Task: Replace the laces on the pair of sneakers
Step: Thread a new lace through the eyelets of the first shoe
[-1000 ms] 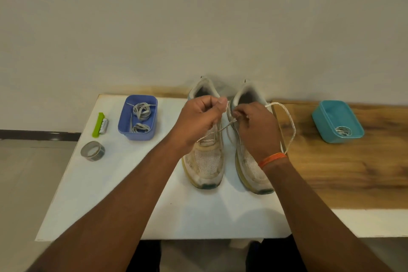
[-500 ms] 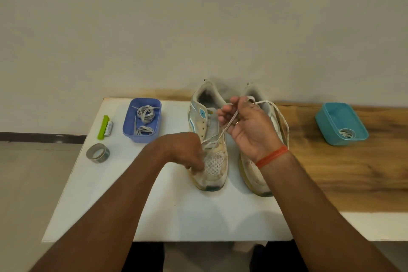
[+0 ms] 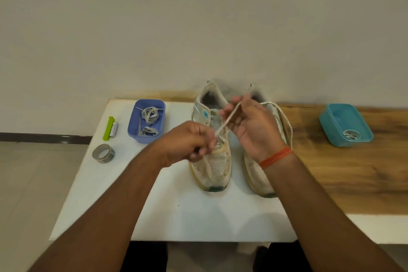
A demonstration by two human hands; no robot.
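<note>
Two worn white sneakers are shown side by side on the white table top [image 3: 176, 212], toes toward the viewer; the left sneaker [image 3: 213, 157] serves as the landmark. A lace [image 3: 228, 118] is seen stretched taut from the eyelets of this shoe, up and to its right, into the right hand [image 3: 254, 126], whose fingers are curled round it, the slack looping on over the right sneaker [image 3: 260, 172] just beside. The left hand [image 3: 187, 143] is held at the lower eyelets, on the left flank of the landmark, its fingers curled together and apparently pinching the lace there, though the exact contact is blurred. Compared with half a second earlier, the left hand is raised from the toe area to the lacing, and the right hand is drawn slightly higher, so that the lace runs straighter. From this it is judged that the lace is being drawn through the eyelets of the left sneaker, and that the lace work on the pair is not yet finished. To the left of the landmark a blue tray [image 3: 132, 128] holding coiled laces [image 3: 150, 115] is placed, and beyond it a green tool [image 3: 108, 128] and a roll of tape [image 3: 103, 153]. Well to the right, on the wooden surface [image 3: 353, 174], a teal tray [image 3: 331, 123] is set.
</note>
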